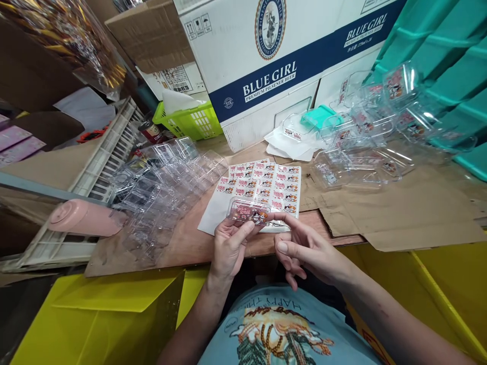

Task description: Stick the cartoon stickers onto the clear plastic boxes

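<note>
My left hand (233,243) grips a small clear plastic case (249,212) by its lower left edge, thumb on top. A pink sticker with two cartoon cats shows on the case. My right hand (300,248) is at the case's right end, its index finger stretched to the sticker's right edge and the other fingers loosely bent, holding nothing. Beneath and behind the case lie white sheets of cat stickers (279,185). Clear cases without visible stickers (163,177) are heaped on the left. Clear cases with stickers (365,132) are piled on the right.
A pink bottle (85,218) lies at the left beside a white crate (110,152). Behind stand a green basket (194,121) and a white beer carton (243,50). Teal bins (445,66) rise at the right. Cardboard (411,218) covers the table's right side.
</note>
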The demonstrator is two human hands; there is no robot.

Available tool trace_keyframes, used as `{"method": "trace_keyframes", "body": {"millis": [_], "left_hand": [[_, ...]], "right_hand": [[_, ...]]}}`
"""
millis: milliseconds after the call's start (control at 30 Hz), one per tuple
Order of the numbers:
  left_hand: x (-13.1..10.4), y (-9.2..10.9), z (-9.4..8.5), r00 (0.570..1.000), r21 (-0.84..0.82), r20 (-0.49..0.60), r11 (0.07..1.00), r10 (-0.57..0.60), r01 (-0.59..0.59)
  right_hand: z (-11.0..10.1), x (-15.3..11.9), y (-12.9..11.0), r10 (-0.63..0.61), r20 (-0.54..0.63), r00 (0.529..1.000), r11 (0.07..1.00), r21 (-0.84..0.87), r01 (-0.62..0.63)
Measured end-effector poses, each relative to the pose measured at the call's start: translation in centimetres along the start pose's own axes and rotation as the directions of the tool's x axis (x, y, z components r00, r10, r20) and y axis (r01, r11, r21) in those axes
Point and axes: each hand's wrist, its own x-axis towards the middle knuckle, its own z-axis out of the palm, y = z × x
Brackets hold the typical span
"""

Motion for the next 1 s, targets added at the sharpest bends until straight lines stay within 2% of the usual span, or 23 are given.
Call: {"method": "trace_keyframes", "body": {"millis": [333,667,833,1000], "left_hand": [[0.1,0.2,-0.2,1.000,-0.040,0.015,0.999,-0.009,0.009],[0.6,0.0,-0.2,0.993,-0.090,-0.114,0.996,-0.023,0.012],[0.8,-0.5,-0.2,0.984,-0.046,-0.177,0.999,0.010,-0.019],[0.7,-0.7,-0.1,0.974,0.043,-0.201,0.994,0.104,-0.097]], "right_hand": [[0.3,0.4,-0.2,-0.004,-0.018,1.000,1.000,-0.015,0.003],[0.6,0.9,-0.1,0.015,-0.075,0.997,0.998,-0.062,-0.019],[1.0,1.2,0.0,0.023,-0.131,0.991,0.994,-0.106,-0.037],[1.5,1.5,-0.1,0.015,-0.219,0.976,0.969,-0.237,-0.068]]}}
